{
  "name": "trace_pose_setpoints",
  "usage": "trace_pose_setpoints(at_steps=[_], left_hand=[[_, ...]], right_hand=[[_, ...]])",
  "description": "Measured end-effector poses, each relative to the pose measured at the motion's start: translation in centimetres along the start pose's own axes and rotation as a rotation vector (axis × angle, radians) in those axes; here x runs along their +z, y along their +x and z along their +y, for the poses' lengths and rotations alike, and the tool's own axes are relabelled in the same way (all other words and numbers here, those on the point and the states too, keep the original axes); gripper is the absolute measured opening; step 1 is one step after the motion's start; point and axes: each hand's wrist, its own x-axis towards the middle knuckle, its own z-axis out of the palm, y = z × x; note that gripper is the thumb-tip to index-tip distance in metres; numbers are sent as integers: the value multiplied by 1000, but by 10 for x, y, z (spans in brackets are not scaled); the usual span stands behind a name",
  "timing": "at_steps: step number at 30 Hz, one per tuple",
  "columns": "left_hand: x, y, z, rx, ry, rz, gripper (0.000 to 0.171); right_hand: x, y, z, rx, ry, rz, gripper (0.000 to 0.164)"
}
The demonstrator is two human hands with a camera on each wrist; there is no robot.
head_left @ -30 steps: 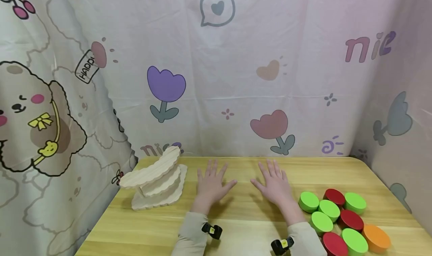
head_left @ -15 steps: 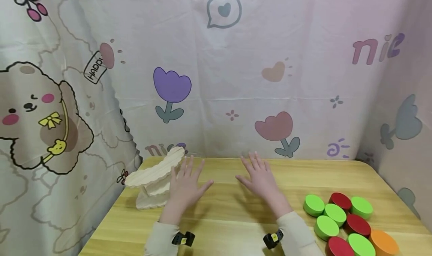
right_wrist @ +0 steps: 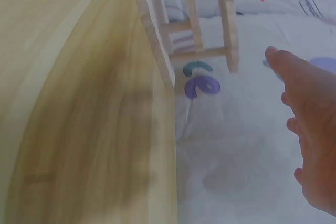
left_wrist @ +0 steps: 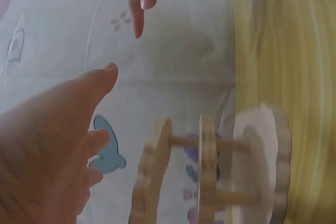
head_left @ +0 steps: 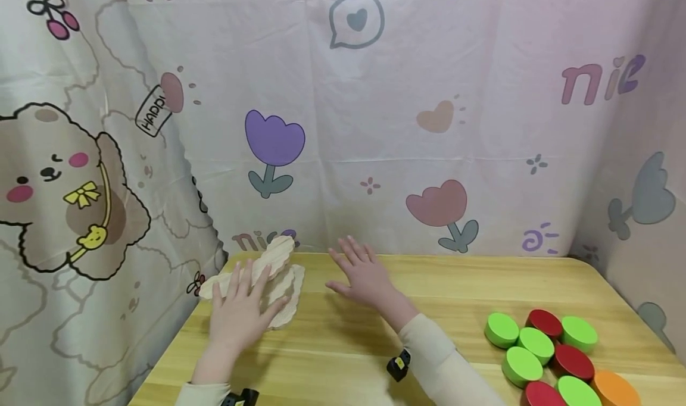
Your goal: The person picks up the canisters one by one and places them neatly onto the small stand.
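A pale wooden stand [head_left: 280, 252] of three wavy boards joined by dowels sits at the table's far left corner. My left hand [head_left: 239, 302] is open with fingers spread, reaching over the stand's near side; the left wrist view shows the palm [left_wrist: 47, 145] close beside the top board of the stand [left_wrist: 210, 177], and contact is not clear. My right hand [head_left: 363, 273] hovers open and flat over the table just right of the stand. In the right wrist view this hand [right_wrist: 310, 135] holds nothing, with the stand [right_wrist: 184, 30] ahead of it.
Several flat round discs lie grouped at the table's [head_left: 471, 281] right front: green [head_left: 502, 330], red [head_left: 543, 321] and one orange [head_left: 613, 388]. A cartoon-print cloth [head_left: 375, 126] hangs close behind and on both sides.
Both hands slid left from the middle of the table. The left hand now reaches over the wooden stand and the right hand has come up beside it.
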Motion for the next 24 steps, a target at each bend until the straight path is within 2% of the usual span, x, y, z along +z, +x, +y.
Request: trace_pose_setpoints(at_steps=[6, 14, 20, 24], left_hand=[[-6, -11, -24, -23, 16, 8, 81], [-10, -29, -51, -81, 9, -23, 83], [-7, -35, -60, -110, 6, -80, 87], [-4, -35, -63, -107, -5, -91, 90]], right_hand=[[-2, 17, -16, -62, -7, -25, 76], [3, 45, -33, -149, 23, -76, 77], [13, 61, -38, -142, 35, -114, 75], [16, 69, -40, -127, 32, -134, 77]])
